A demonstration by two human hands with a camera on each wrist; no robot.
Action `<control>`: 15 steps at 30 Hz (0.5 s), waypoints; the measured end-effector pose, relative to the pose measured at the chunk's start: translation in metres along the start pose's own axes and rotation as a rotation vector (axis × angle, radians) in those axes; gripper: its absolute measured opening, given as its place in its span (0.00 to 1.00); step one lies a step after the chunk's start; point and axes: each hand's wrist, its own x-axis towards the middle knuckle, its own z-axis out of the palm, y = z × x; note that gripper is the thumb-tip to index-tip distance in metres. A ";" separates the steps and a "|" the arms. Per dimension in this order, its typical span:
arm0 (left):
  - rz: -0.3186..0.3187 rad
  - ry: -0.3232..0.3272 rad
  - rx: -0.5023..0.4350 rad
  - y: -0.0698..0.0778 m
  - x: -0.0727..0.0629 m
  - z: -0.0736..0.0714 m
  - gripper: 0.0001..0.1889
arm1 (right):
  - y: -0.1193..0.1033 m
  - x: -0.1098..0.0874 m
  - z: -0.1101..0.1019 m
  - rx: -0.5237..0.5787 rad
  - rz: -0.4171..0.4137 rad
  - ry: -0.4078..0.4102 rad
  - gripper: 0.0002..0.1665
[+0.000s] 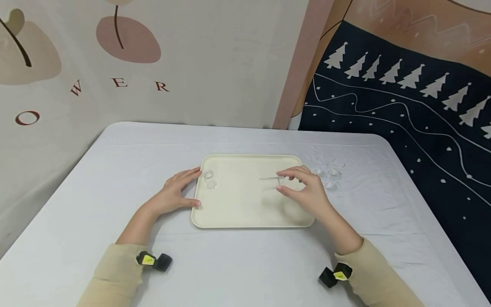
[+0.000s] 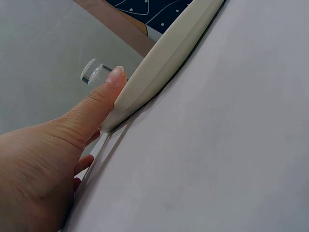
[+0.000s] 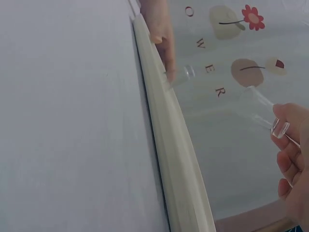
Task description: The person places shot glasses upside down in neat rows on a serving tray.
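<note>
My right hand [image 1: 307, 192] pinches a small clear cup-like piece [image 1: 281, 181] between thumb and fingers, above the right part of a cream tray [image 1: 241, 224]. In the right wrist view this see-through piece [image 3: 263, 99] points away from the fingertips; its exact shape is hard to make out. With fingers spread, my left hand [image 1: 172, 194] touches the tray's left edge, the thumb lying at the rim. Close by, another clear cup-like piece [image 1: 210, 183] stands on the tray's left end. The left wrist view shows its round clear top [image 2: 88, 71] behind the thumb.
Several clear round pieces [image 1: 333, 174] are grouped on the white tablecloth [image 1: 245, 264] just right of the tray, partly behind my right hand. A pale printed cloth [image 1: 215, 64] hangs behind the table, and a dark one with white trees [image 1: 383, 98] hangs at the right.
</note>
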 end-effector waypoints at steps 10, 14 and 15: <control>-0.012 0.001 -0.007 0.001 -0.001 0.000 0.54 | -0.001 0.019 0.031 0.092 -0.019 -0.026 0.17; -0.002 0.003 -0.006 0.001 -0.001 0.000 0.54 | -0.002 0.028 0.044 0.113 -0.016 -0.026 0.16; -0.001 0.003 -0.006 0.001 -0.001 0.000 0.54 | -0.002 0.030 0.047 0.119 -0.015 -0.025 0.16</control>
